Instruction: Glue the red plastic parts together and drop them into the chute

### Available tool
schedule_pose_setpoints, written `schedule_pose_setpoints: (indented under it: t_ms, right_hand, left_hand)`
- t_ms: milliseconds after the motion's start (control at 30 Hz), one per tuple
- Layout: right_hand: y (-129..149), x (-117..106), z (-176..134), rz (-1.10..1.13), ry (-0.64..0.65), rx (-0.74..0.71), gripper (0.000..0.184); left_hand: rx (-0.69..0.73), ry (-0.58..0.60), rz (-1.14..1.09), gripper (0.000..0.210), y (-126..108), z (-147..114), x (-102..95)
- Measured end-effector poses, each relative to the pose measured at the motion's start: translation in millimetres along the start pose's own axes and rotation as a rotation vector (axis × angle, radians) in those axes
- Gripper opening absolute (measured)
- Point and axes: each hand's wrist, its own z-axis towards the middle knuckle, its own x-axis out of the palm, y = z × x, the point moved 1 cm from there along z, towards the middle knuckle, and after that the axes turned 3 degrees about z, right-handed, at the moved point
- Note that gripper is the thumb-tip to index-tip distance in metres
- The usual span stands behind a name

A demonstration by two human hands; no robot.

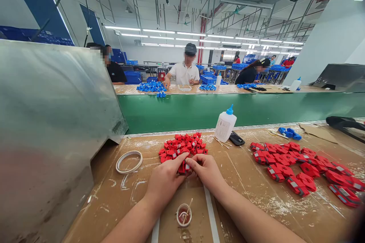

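Note:
My left hand (166,176) and my right hand (207,171) come together at the near edge of a heap of small red plastic parts (182,145). Between their fingertips is one red plastic part (182,167) with a grey patch; both hands pinch it. Parts of the heap behind partly blend with it, so its outline is unclear. Just below the hands a small round cup (180,218) of reddish-brown liquid stands on the cardboard, with a thin stick (188,209) leaning in it.
A roll of tape (117,165) lies left, beside a metal housing (51,140). A white bottle with blue nozzle (225,126), sticks (223,142) and a black object (236,138) sit behind. Larger red parts (308,169) spread right. Across the green belt (176,110), people work.

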Motion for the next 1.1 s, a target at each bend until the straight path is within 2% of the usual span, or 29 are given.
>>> schedule_pose_setpoints:
  t_ms: [100, 233, 333, 433, 533, 600, 667, 733, 800, 900, 967, 1100]
  right_hand:
    - [7.3, -4.3, -3.1, -0.197, -0.007, -0.175, 0.047]
    - [17.2, -10.0, -8.8, -0.323, 0.08, -0.357, 0.039]
    - [19.0, -12.6, -9.7, -0.27, 0.143, -0.382, 0.035]
    - [16.2, -11.0, -9.8, -0.219, 0.143, -0.348, 0.035]
    - [13.1, -5.9, -12.7, -0.251, 0.066, -0.338, 0.039]
    - [12.7, -3.2, -15.7, -0.249, -0.01, -0.376, 0.04]
    - [13.7, -2.2, -18.6, -0.185, -0.032, -0.44, 0.044]
    - [15.8, -2.7, -20.6, -0.09, 0.06, -0.46, 0.056]
    - [19.0, -3.7, -22.3, -0.016, 0.236, -0.423, 0.066]
    - [26.0, -4.5, -25.0, 0.062, 0.463, -0.39, 0.062]
    - [31.0, -4.7, -26.9, 0.114, 0.518, -0.384, 0.058]
    - [38.1, -5.2, -30.9, 0.147, 0.508, -0.319, 0.055]
  left_hand:
    - [0.059, 0.038, -0.076, 0.052, 1.0, -0.5, 2.6]
    - [0.105, 0.023, -0.164, 0.044, -0.3, -3.8, 5.7]
    - [0.119, 0.026, -0.207, 0.042, -2.5, -6.3, 2.0]
    - [0.151, 0.053, -0.356, 0.035, -4.0, -7.7, -2.6]
    - [0.147, 0.052, -0.503, 0.036, -4.2, -9.0, -1.9]
    - [0.133, 0.029, -0.587, 0.04, -4.4, -10.6, 0.8]
    - [0.117, -0.005, -0.686, 0.044, -4.6, -12.4, 3.6]
    - [0.102, -0.052, -0.749, 0.045, -4.2, -14.2, 5.3]
    - [0.135, -0.095, -0.747, 0.044, -3.7, -15.6, 5.5]
    - [0.212, -0.124, -0.702, 0.044, -4.1, -17.4, 3.8]
    - [0.238, -0.128, -0.668, 0.046, -5.6, -18.9, 1.9]
    - [0.272, -0.123, -0.591, 0.049, -10.0, -23.2, -1.5]
